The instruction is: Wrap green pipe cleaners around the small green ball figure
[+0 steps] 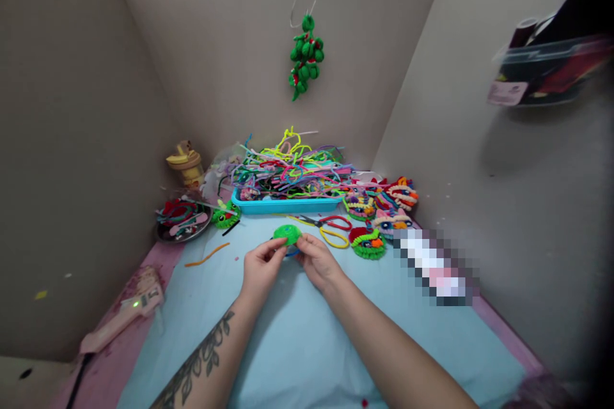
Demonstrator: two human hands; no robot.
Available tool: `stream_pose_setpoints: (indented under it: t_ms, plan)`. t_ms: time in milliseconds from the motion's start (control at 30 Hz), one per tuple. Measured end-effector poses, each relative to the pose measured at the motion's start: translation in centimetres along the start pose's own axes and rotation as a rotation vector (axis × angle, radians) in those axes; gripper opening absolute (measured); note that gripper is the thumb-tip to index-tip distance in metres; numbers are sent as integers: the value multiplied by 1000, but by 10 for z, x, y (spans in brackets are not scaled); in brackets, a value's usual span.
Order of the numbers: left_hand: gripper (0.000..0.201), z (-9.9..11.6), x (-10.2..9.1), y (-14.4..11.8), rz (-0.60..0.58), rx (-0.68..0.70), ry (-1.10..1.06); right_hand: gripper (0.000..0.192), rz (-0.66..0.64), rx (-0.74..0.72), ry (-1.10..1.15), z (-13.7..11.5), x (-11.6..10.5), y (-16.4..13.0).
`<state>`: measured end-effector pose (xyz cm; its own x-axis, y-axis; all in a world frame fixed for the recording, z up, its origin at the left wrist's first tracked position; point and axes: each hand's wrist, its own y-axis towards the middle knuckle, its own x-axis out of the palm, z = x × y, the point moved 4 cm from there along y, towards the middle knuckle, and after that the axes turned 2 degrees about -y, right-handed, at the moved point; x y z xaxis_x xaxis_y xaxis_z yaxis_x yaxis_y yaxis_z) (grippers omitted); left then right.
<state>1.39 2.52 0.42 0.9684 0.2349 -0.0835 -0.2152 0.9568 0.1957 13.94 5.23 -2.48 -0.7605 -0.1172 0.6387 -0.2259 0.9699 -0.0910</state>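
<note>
The person's 2 hands meet over the middle of the worktop (297, 345), which is covered with a light blue sheet. The left hand (261, 268) and the right hand (319, 262) both grip a small round green coil (288, 234) of fuzzy pipe cleaner, raised a little above the sheet. The left fingers (278, 247) are clamped on its left lower edge and the right fingers (303, 244) are pinched on its right edge; a bit of blue shows under the coil between the hands. The left forearm carries a dark leaf tattoo.

Just behind the coil lie scissors (330, 229) with red and yellow handles, blades pointing left. Behind them stands a blue tray (283, 206) heaped with loose pipe cleaners (292, 169) in many colours. To the right of the scissors sits a finished green round piece (368, 244) with a red top, and further back a cluster of other coloured finished pieces (388, 201). A single orange pipe cleaner (207, 255) lies on the sheet to the left of the hands. Beyond it is a metal dish (182, 222) holding red and green bits, with a small yellow holder (186, 163) behind it. A pink glue gun (127, 310) rests at the near left edge, a green light showing on it. A green ornament (306, 54) hangs on the back wall. Grey partitions close in 3 sides of the worktop.
</note>
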Motion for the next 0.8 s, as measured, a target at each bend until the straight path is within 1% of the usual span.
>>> stream_pose_setpoints:
  t_ms: [133,267,400,467,533,600,633,700,800]
  plan:
    - [17,2,2,-2,-35,49,41,23,46,41,118,2,-5,3]
    - [16,1,4,-3,-64,76,37,25,31,14,165,1,-5,5]
    - [18,1,5,-3,-63,58,-23,21,31,-25,80,-3,-2,2]
    - [17,3,3,-3,-52,45,-47,22,37,-33,29,-4,-1,1]
    - [15,5,2,-2,-44,28,-63,24,59,-32,-15,-5,-2,0]
    - [15,5,2,-1,-63,3,-95,25,87,-49,-75,-5,-4,1]
    - [16,5,3,-1,-82,-7,-132,25,99,-79,-119,-7,-5,1]
    - [19,5,5,0,-128,-29,-243,26,129,-194,-247,-13,-7,2]
    - [34,2,9,1,-181,-112,-405,21,166,-381,-488,-23,-7,-1]
